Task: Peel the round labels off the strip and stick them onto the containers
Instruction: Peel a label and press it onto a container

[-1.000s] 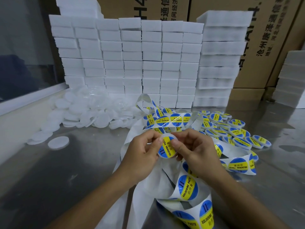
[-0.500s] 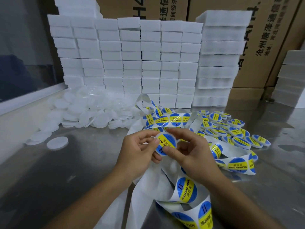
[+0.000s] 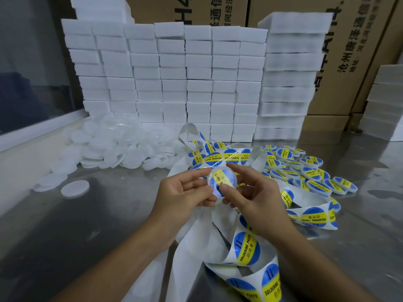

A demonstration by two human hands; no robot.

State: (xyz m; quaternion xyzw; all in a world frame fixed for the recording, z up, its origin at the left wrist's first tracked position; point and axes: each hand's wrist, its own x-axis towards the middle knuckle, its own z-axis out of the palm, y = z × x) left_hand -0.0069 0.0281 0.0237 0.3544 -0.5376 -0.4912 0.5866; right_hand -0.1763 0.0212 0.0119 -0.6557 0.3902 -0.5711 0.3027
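Note:
A small round clear container [image 3: 222, 182] with a blue and yellow round label on its face is held up between both hands over the table. My left hand [image 3: 185, 194] grips its left rim with curled fingers. My right hand [image 3: 253, 195] holds the right side, its thumb pressing on the label. Beneath the hands a white backing strip [image 3: 246, 249] carrying more round labels curls across the table.
A heap of labelled containers [image 3: 309, 171] lies at the right. Unlabelled white round containers [image 3: 113, 149] are piled at the left. Stacked white foam blocks [image 3: 174, 79] and cardboard boxes [image 3: 349, 51] stand behind on the steel table [image 3: 76, 225].
The container has been lifted and turned so its face tilts up more. My right thumb has slid onto the lower part of the label.

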